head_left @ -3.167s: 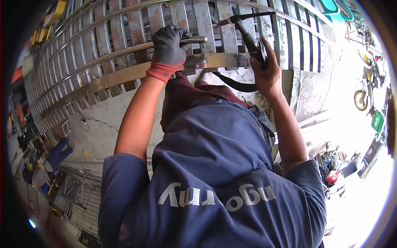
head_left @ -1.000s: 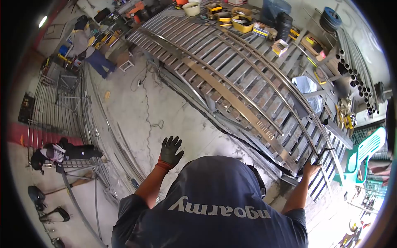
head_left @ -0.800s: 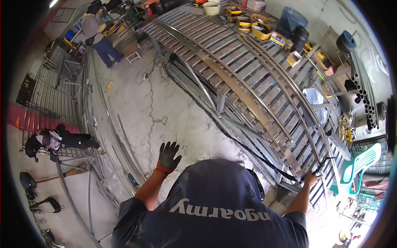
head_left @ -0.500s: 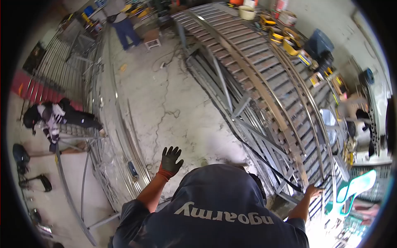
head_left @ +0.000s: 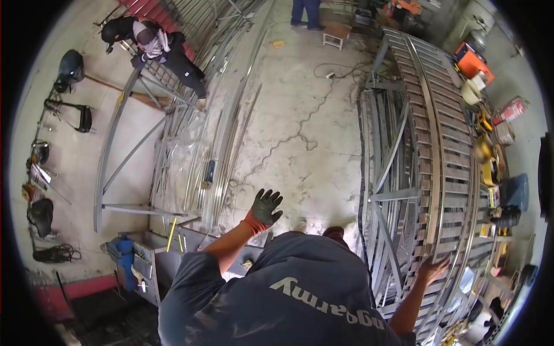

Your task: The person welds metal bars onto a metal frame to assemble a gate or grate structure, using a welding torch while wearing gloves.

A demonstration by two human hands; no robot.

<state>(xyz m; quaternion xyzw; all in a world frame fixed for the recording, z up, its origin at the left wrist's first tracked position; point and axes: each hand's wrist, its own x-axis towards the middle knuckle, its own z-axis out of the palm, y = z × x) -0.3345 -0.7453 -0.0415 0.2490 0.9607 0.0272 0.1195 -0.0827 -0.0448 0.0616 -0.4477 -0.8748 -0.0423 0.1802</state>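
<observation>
My left hand (head_left: 266, 208) wears a dark-palmed work glove with a red-orange cuff. It is held up over the concrete floor, fingers spread, with nothing in it. My right hand (head_left: 432, 270) is bare and lies at the near part of a long slatted metal rack (head_left: 453, 200). Its fingers stretch across toward the slats and a shiny metal rail (head_left: 468, 228); small details of the contact are too blurred to make out. Below the rack's top, its angled grey frame (head_left: 394, 196) holds long metal lengths.
At the left a person (head_left: 167, 49) in a dark cap bends by a curved metal frame (head_left: 109, 153). Long metal bars (head_left: 234, 109) lie along the floor. A cable (head_left: 300, 135) crosses the concrete. A small stool (head_left: 337, 32) stands far back, beside another person's legs (head_left: 306, 12).
The view has swung round, so the rack now runs more upright at the right and the person at left appears higher. My left hand remains raised; my right hand remains at the rack.
</observation>
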